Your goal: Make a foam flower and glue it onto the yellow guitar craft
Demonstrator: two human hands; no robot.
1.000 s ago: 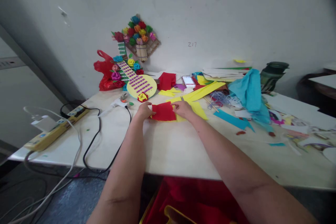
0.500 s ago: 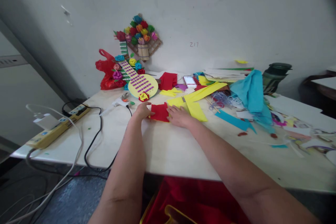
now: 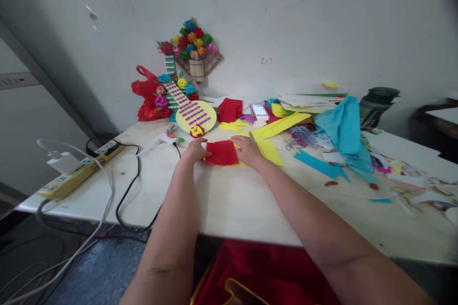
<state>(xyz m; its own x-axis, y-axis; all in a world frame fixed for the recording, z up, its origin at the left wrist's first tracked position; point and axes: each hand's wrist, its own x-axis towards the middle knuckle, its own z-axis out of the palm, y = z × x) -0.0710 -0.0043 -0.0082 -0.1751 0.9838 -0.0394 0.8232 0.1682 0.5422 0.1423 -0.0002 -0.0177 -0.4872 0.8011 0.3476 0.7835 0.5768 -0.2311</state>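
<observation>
A red piece of crepe paper (image 3: pixel 222 153) lies flat on the table between my hands, with a thin yellow edge showing along its bottom. My left hand (image 3: pixel 195 149) pinches its left edge, thumb on top. At the right edge, my right hand (image 3: pixel 248 150) has its fingers bent and closed on the paper; the fingertips are partly hidden. A yellow sheet of crepe paper (image 3: pixel 271 151) lies beside and partly behind my right hand. What looks like a scissor blade (image 3: pixel 251 136) shows just beyond that hand.
A paper guitar (image 3: pixel 196 115) with paper flowers stands behind. Left are a glue gun (image 3: pixel 165 137), cables and a yellow power strip (image 3: pixel 80 171). Blue crepe paper (image 3: pixel 339 126), tangled string (image 3: pixel 302 136), paper scraps and a dark bottle (image 3: pixel 378 107) are at the right.
My right hand has shifted right, from lying spread over the red paper to bent fingers at its edge. More of the red paper shows. My left hand stays at the left edge.
</observation>
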